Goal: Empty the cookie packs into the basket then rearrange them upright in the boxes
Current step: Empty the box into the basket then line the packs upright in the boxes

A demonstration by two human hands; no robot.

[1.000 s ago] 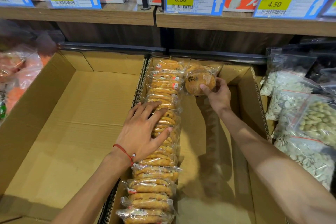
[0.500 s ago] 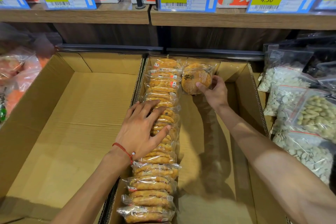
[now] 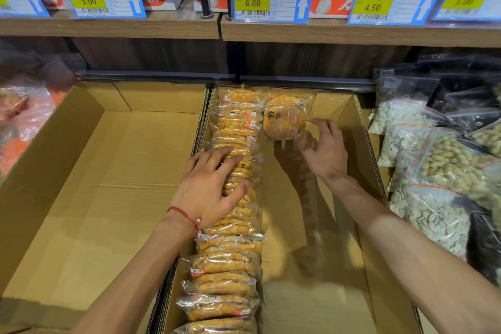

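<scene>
Two cardboard boxes sit side by side; the right box point(image 3: 363, 127) is my reference.

- A row of cookie packs point(image 3: 230, 266) stands on edge along its left wall, from the back wall to the near end. The frame edge cuts off the nearest pack.
- The left hand point(image 3: 208, 184) lies flat on top of the row, roughly midway along the box. Its fingers are straight and spread, gripping nothing, and it hides several packs underneath. A red string bracelet point(image 3: 184, 215) is on that wrist.
- One round cookie pack point(image 3: 284, 122) stands upright at the box's back wall, just right of the row, face toward the camera. Its print is too small to read. A second pack point(image 3: 284, 99) behind it is mostly hidden.
- The right hand point(image 3: 325, 149) is inside the box, just right of the round cookie pack. Its fingers are apart and loosely bent, holding nothing. The fingertips are at the wrapper's lower right edge; I cannot tell whether they touch it.
- The left box point(image 3: 95, 171) touches the reference box's left wall.
- Clear seed bags point(image 3: 433, 160) lie right of the box, partly cut off by the frame.
- Price tags point(image 3: 268, 3) above the box read 5.00, 6.80 and 4.50. The far-right tag is blurred.
</scene>
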